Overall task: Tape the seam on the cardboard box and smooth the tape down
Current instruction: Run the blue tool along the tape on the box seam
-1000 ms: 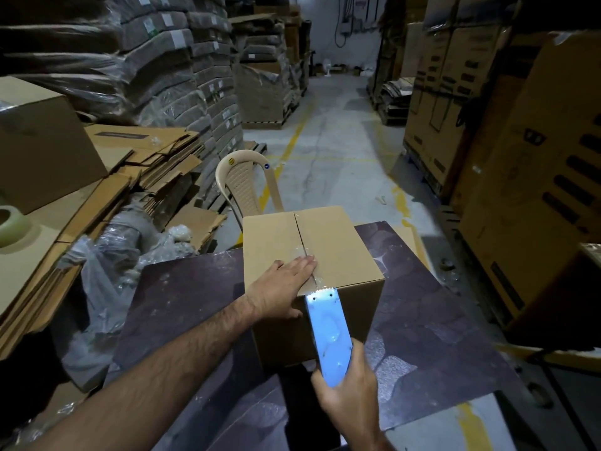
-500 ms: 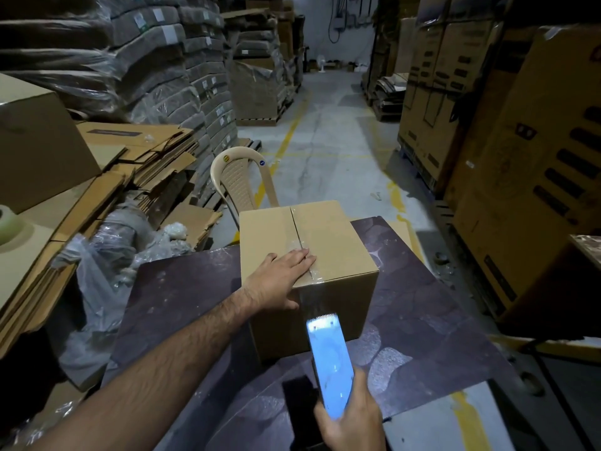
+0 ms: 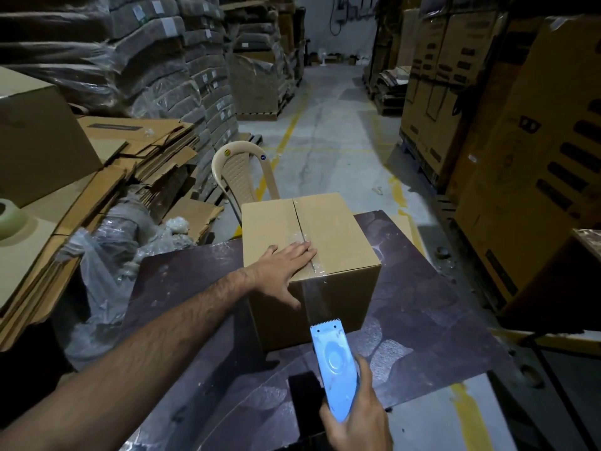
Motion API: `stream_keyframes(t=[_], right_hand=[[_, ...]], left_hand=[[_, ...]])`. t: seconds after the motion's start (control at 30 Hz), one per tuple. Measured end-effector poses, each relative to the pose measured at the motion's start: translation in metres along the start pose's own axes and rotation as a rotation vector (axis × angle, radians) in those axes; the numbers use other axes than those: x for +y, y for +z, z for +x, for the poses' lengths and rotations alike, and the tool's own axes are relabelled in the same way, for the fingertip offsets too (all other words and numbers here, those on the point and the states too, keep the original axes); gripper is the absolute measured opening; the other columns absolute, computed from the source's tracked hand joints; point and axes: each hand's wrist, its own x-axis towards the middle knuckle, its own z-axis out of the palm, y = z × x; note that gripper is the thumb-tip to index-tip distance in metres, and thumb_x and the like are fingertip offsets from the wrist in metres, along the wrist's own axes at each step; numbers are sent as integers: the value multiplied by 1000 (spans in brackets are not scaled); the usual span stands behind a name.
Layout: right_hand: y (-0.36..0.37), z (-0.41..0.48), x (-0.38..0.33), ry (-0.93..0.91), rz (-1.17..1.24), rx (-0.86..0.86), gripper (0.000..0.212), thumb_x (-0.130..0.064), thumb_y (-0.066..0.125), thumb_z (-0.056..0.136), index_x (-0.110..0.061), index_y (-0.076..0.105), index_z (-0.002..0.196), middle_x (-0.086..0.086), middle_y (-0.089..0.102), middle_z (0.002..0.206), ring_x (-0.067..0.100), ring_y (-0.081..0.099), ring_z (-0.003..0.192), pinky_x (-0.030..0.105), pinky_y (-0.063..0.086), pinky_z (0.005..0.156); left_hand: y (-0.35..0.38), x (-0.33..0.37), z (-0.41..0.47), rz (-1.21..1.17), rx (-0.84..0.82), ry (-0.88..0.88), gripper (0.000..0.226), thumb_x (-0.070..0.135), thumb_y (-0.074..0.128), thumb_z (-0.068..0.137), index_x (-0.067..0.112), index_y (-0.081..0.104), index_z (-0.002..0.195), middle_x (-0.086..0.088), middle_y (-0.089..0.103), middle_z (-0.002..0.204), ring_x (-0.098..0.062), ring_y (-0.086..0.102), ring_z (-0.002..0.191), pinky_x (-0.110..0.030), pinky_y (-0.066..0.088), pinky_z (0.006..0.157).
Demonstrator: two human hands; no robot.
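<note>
Dispenser (image 3: 335,366) pulled back — tape (image 3: 313,296) stretched from box (image 3: 341,242).

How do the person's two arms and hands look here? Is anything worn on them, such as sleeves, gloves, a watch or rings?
Both are bare. The left hand and its long forearm show no sleeve, glove, watch or bracelet; the forearm is hairy. The right hand is also gloveless, and only its wrist is in view, with no sleeve or band. No rings show on the visible fingers.
</note>
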Motion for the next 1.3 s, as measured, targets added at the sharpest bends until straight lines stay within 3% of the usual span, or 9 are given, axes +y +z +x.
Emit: stream_keyframes(t=[0.13,0.33,0.4,0.5,0.6,0.73,0.93,1.2,1.3], right_hand=[[-2,-4,-2,-96,-16,53,91,-31,68,56,-38,25,136,-2,62,115,23,67,87,29,56,69],[-2,3,0,-146,-141,-23,89,-44,72,57,-36,30,135,4,66,105,27,68,75,29,60,60],[-7,8,-8,-163,-207,-54,87,-46,72,64,-33,33,140,6,66,110,26,67,82,30,59,68],[-18,17,-27,-131,-202,-139,79,-51,59,81,-35,18,147,0,54,130,17,57,108,25,49,88],[-24,29,-41,-121,-236,-166,72,-51,53,83,-36,18,143,2,56,121,19,58,104,26,45,80],[-35,43,-62,-112,-293,-184,56,-46,53,80,-31,33,129,8,61,107,28,60,96,32,37,67],[-42,70,-96,-85,-327,-223,42,-42,58,73,-20,48,108,9,64,102,33,60,98,30,37,67],[-42,105,-119,-49,-316,-319,48,-44,59,68,-15,60,107,6,66,102,27,62,93,29,46,73],[-45,111,-123,-56,-332,-333,44,-42,60,72,-14,60,105,3,61,91,23,56,79,27,40,67]], left_hand=[[6,3,-2,-62,88,-22,96,70,44,84,23,-2,153,0,-8,162,-16,-5,149,-51,-2,117],[14,7,-3,-13,193,-57,84,69,33,88,25,3,153,3,-1,163,-14,1,149,-47,3,119],[14,6,-2,-23,191,-64,84,69,34,88,25,3,153,3,-2,163,-14,2,149,-47,3,119],[15,5,-2,-32,196,-70,84,68,34,88,26,3,154,4,-2,163,-14,2,149,-46,3,119],[15,5,-2,-35,216,-69,79,66,30,91,26,4,154,4,-1,163,-13,3,149,-45,4,119],[14,5,-2,-64,219,-70,75,65,25,92,26,5,153,4,0,163,-12,3,149,-45,4,119],[16,3,-1,-91,248,-72,67,59,24,96,27,10,153,6,5,162,-11,7,148,-45,7,118],[16,2,0,-128,249,-75,65,57,24,97,28,12,153,6,7,162,-11,7,148,-46,7,118],[15,3,0,-148,245,-79,64,56,25,97,27,12,153,5,7,162,-11,7,148,-46,6,118]])
